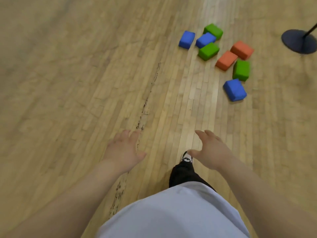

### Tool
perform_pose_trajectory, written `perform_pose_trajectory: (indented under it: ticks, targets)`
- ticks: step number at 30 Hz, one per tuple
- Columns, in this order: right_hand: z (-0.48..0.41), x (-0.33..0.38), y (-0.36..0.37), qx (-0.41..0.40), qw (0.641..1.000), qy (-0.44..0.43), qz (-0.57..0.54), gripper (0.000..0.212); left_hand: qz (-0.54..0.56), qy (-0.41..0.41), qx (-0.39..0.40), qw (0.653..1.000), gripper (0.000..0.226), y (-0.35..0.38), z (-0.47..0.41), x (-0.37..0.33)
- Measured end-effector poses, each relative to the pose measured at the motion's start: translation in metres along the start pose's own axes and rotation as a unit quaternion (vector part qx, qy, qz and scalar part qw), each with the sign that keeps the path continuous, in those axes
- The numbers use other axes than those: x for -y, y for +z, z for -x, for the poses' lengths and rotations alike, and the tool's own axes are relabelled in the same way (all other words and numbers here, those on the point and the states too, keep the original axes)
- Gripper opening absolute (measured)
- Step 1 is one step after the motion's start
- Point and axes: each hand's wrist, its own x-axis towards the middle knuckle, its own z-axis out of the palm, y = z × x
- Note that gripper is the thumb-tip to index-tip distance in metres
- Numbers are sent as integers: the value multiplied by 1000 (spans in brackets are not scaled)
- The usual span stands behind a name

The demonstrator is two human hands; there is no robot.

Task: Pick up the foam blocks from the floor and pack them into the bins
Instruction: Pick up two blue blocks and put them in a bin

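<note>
Your left hand (124,150) and right hand (211,150) reach out with fingers spread wide, holding nothing, well apart from the foam blocks (208,51) scattered on the floor (85,83).

Floor (68,83): narrow wooden strips, smooth, with a satin varnish. A pale band of reflected light runs along the boards. Scuff line (145,107): dark, rough and flaky in look, it breaks the varnish. Foam blocks (234,90): 8 units, matt skin, soft rounded edges. Stand base (298,41): dark, smooth, matt disc; whether metal or plastic cannot be told. Shirt (171,212): pale, smooth cloth. Trouser leg (183,176): black, matt cloth.
</note>
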Motion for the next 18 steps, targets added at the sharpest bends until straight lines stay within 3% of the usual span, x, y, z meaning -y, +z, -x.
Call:
perform_pose_trajectory:
  ticks: [10, 18]
  targets:
    - [-172, -23, -186, 13, 998, -58, 30, 90, 5, -21, -43, 999, 88, -144, -164, -88]
    - [-306, 11, -262, 13, 998, -58, 37, 90, -18, -10, -40, 999, 89, -219, -305, -67]
